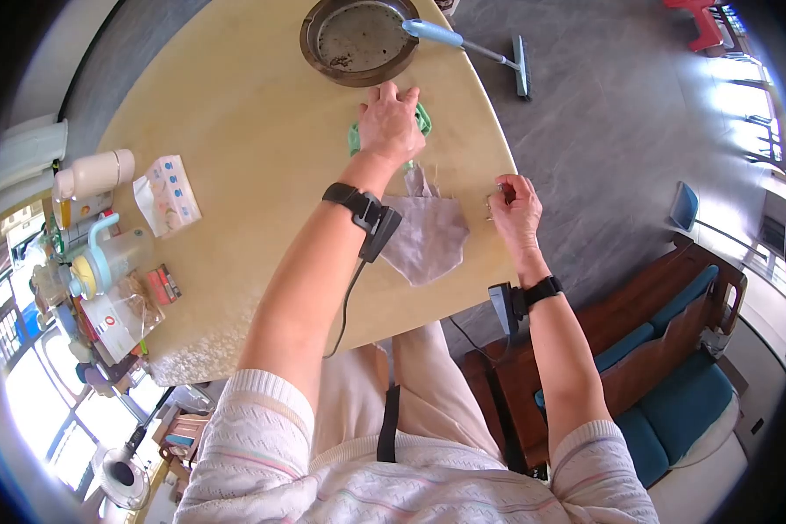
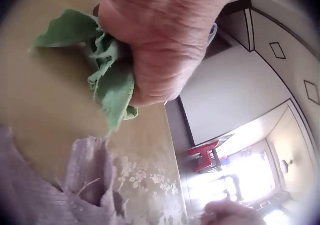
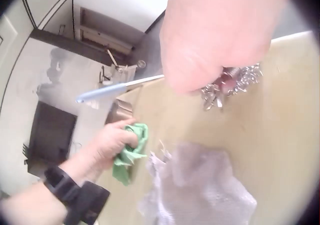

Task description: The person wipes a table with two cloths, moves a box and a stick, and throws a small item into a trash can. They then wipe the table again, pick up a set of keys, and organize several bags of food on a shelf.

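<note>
My left hand [image 1: 391, 129] grips a crumpled green cloth [image 2: 117, 87] on the table, just below a round brown pan [image 1: 358, 79]. Green folds stick out on both sides of the fingers. At the table's right edge, my right hand [image 1: 517, 214] holds a shiny, curly steel wool scourer [image 3: 245, 78] in bent fingers; metal coils show beneath them in the right wrist view. Between the hands and nearer my body, a greyish-purple cloth [image 1: 428, 240] with frayed edges lies spread out. The palm hides part of the scourer.
A brush with a blue handle [image 1: 434, 33] leans past the pan over the table edge [image 1: 489, 100]. On the left stand a tissue pack [image 1: 168, 194], a pale bottle [image 1: 94, 175] and a jug [image 1: 118, 258]. A wooden bench with blue cushions [image 1: 686, 410] is at lower right.
</note>
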The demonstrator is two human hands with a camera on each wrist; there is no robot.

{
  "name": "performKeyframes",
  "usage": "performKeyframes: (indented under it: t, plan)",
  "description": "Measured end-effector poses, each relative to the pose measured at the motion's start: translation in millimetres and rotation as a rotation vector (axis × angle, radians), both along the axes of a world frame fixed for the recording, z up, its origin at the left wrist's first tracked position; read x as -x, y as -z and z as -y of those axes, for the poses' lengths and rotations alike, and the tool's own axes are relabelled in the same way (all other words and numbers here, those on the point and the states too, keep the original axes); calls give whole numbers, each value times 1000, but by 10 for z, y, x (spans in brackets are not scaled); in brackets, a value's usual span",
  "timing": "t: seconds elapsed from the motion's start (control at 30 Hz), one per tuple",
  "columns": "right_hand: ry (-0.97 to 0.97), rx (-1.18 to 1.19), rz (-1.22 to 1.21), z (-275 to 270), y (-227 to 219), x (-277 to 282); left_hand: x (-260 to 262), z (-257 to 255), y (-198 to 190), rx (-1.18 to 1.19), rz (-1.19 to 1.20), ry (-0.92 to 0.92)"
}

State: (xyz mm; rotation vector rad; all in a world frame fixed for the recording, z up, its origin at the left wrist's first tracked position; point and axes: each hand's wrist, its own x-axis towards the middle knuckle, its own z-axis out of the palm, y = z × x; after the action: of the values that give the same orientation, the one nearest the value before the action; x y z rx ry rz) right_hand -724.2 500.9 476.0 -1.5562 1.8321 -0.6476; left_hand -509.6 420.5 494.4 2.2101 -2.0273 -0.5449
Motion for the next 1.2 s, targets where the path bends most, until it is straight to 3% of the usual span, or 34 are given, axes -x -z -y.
performKeyframes:
  t: [0.07,0.4,0.47,0.57,0.9,0.97,1.0,1.07,1.1,1.17,1.2]
  plan:
    - [68,-18,29,20,-3,-10,-26,-32,10,31,-34,31]
    - [48,23,-31,29,-8,-6,-69,-53,57,66,-52,95]
    - [49,44,-51,17,-7,-5,-53,-21,88,150,-96,-21]
    - [40,69,-32,17,8,0,-60,48,99,29,-113,-13]
    - [44,43,-9,23,54,41,-113,-31,-17,-2,-108,65]
    - [133,-52,244,9,205,128,-179,-123,-21,155,-328,26]
    - [128,-50,241,32,64,80,-220,-184,-109,159,-330,21]
    - [206,-409,497,4,-320,-47,-333,-396,-321,357,-601,-42]
    - [134,-453,691,-51,-520,-203,-389,-536,-425,357,-604,-50]
    - [17,-567,849,-205,-685,-583,-514,-807,-599,229,-728,-230]
    - [-25,-661,815,-255,-802,-807,-582,-911,-606,234,-730,-239]
